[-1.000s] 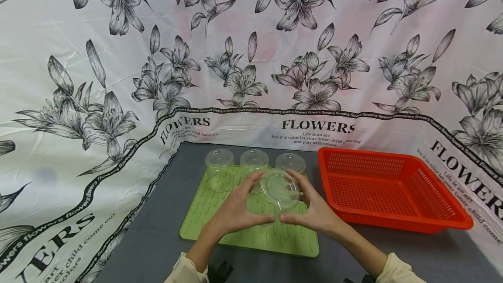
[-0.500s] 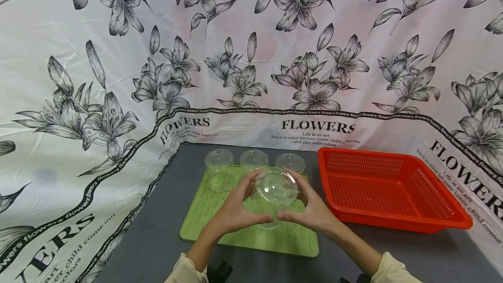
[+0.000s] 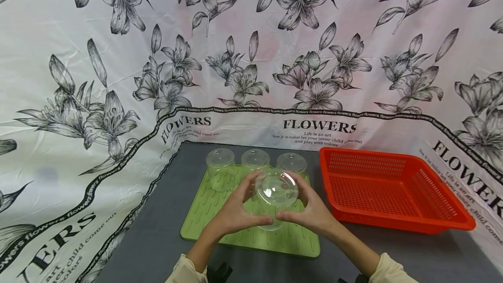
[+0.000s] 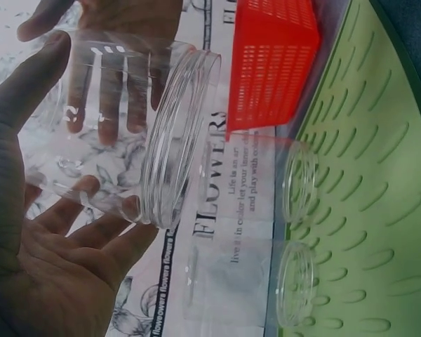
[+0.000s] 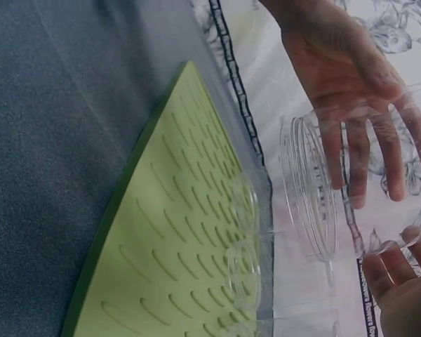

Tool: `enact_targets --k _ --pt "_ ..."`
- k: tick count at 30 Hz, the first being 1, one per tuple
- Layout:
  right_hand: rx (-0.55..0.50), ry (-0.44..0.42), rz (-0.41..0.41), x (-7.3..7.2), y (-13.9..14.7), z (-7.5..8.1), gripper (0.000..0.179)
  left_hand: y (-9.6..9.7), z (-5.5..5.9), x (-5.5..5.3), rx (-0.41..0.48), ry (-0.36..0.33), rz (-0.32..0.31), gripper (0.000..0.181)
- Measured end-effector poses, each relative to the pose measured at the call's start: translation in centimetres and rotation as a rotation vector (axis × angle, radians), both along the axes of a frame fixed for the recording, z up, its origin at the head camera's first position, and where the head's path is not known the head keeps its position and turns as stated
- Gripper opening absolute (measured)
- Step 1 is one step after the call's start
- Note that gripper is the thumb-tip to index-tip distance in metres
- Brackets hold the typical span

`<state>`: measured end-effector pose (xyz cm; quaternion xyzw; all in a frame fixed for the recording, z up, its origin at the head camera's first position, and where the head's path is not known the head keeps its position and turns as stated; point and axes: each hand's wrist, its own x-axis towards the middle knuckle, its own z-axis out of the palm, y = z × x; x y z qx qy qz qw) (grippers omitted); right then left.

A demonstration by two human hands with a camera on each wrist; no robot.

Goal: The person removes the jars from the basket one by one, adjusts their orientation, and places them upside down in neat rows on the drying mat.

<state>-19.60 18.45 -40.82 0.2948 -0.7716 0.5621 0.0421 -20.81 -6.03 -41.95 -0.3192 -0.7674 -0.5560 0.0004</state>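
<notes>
A clear jar (image 3: 277, 189) with a threaded neck is held mouth down above the green ridged mat (image 3: 251, 241). My left hand (image 3: 237, 206) grips its left side, fingers curled behind and thumb in front. On the opposite side my right hand (image 3: 310, 206) grips it too, the two thumb tips almost meeting. In the left wrist view the threaded rim (image 4: 179, 140) points toward the mat. Three similar clear jars stand in a row along the mat's back edge: a left one (image 3: 220, 176), a middle one (image 3: 254, 159) and a right one (image 3: 291, 163), partly behind my hands.
To the right of the mat sits a red perforated plastic basket (image 3: 369, 164). A grey cloth (image 3: 149, 235) covers the table. Behind it and at the sides hangs a white curtain (image 3: 243, 125) printed with flowers and lettering.
The jar has gone from tilted to nearly upright, its round base now facing up. My right hand has shifted slightly left. The row of jars and the basket stay put.
</notes>
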Motion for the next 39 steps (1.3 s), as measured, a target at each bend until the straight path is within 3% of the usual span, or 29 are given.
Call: enact_targets --k 8,12,15,19,24,27,30,35,39 --pt "-0.001 -0.001 -0.018 -0.1 -0.3 -0.4 0.095 -0.8 -0.5 -0.1 0.006 -0.010 0.002 0.106" --pt "0.005 -0.002 -0.040 -0.2 -0.5 -0.5 0.095 -2.0 -1.2 -0.1 0.022 0.011 0.056 0.088" --pt "-0.002 -0.003 -0.047 -0.3 -0.6 -0.7 0.094 -3.0 -1.9 -0.2 0.033 0.039 0.155 0.060" --pt "-0.013 -0.021 -0.068 -0.5 -1.1 -1.2 0.094 -4.2 -2.9 -0.5 0.021 0.061 0.342 0.030" --pt "-0.017 -0.080 -0.100 -0.6 -1.9 -2.0 0.094 -5.8 -4.2 -1.1 -0.056 0.106 0.581 0.032" --pt "-0.016 -0.108 -0.107 -0.8 -2.4 -2.5 0.094 -6.9 -5.0 -1.6 -0.087 0.117 0.678 0.027" --pt "-0.013 -0.132 -0.121 -1.0 -2.9 -2.9 0.093 -8.2 -5.6 -2.0 -0.123 0.057 0.706 0.023" --pt "0.003 -0.172 -0.152 -1.4 -3.8 -3.3 0.094 -9.9 -6.3 -2.8 -0.253 -0.081 0.673 0.035" --pt "0.009 -0.191 -0.166 -1.7 -4.9 -3.8 0.092 -11.0 -6.9 -3.2 -0.389 -0.118 0.668 0.042"
